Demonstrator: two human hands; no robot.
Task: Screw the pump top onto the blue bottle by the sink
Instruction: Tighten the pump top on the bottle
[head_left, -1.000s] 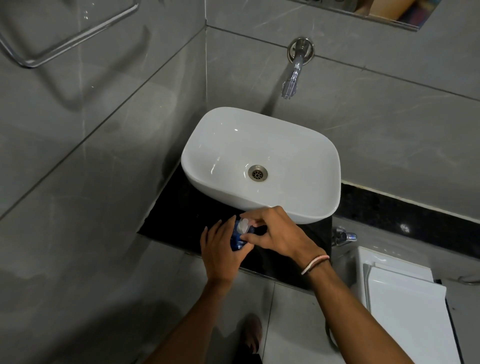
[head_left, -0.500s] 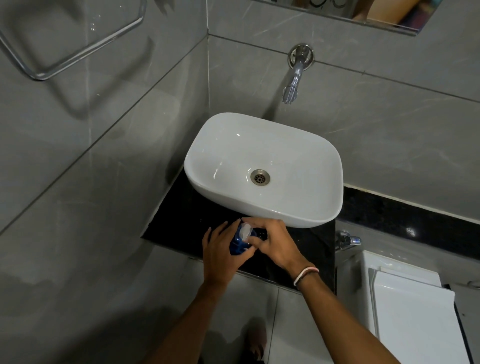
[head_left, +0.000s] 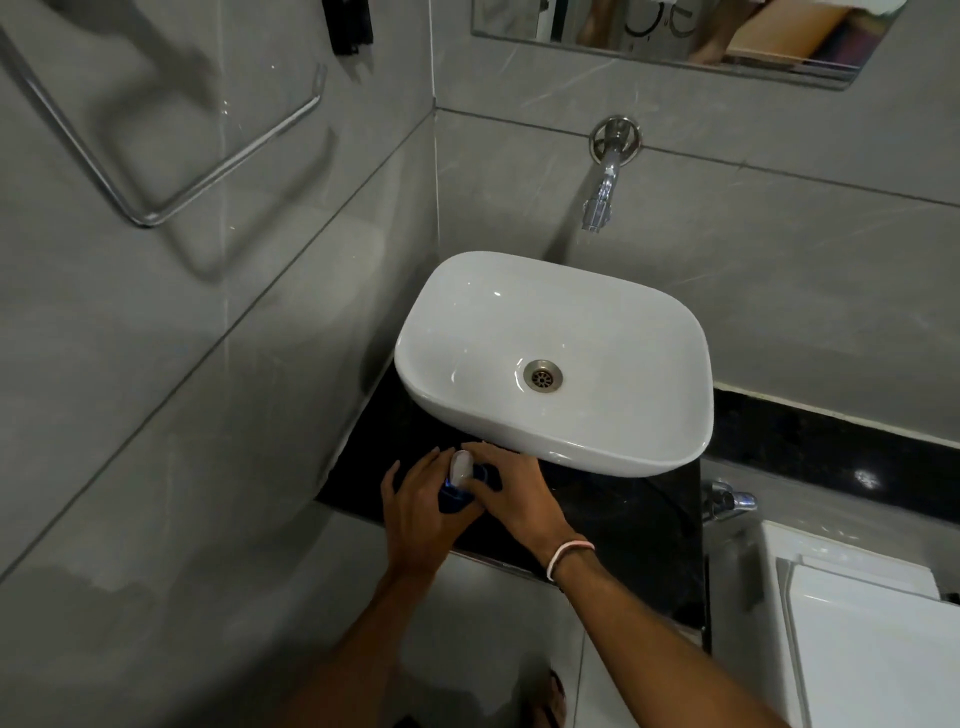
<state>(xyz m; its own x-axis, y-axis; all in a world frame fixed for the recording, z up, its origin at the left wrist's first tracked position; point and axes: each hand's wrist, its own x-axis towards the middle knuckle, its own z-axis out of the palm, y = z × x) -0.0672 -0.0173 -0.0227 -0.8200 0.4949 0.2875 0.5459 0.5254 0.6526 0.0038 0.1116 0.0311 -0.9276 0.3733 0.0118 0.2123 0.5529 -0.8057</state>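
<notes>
A small blue bottle (head_left: 451, 498) stands on the black counter (head_left: 623, 514) just in front of the white sink (head_left: 556, 306), near its left front corner. My left hand (head_left: 421, 506) wraps around the bottle's body from the left and hides most of it. The white pump top (head_left: 460, 466) sits on the bottle's neck. My right hand (head_left: 511, 491) comes in from the right, its fingers closed around the pump's collar.
A chrome tap (head_left: 605, 171) sticks out of the grey tiled wall above the sink. A metal towel rail (head_left: 171, 171) hangs on the left wall. A white toilet cistern (head_left: 857, 639) stands at the lower right, beside a small chrome valve (head_left: 730, 501). A mirror (head_left: 675, 36) edge shows at the top.
The view has tilted up, so the sink and hands sit lower in frame. My right hand has shifted its grip around the pump top; the left keeps holding the bottle.
</notes>
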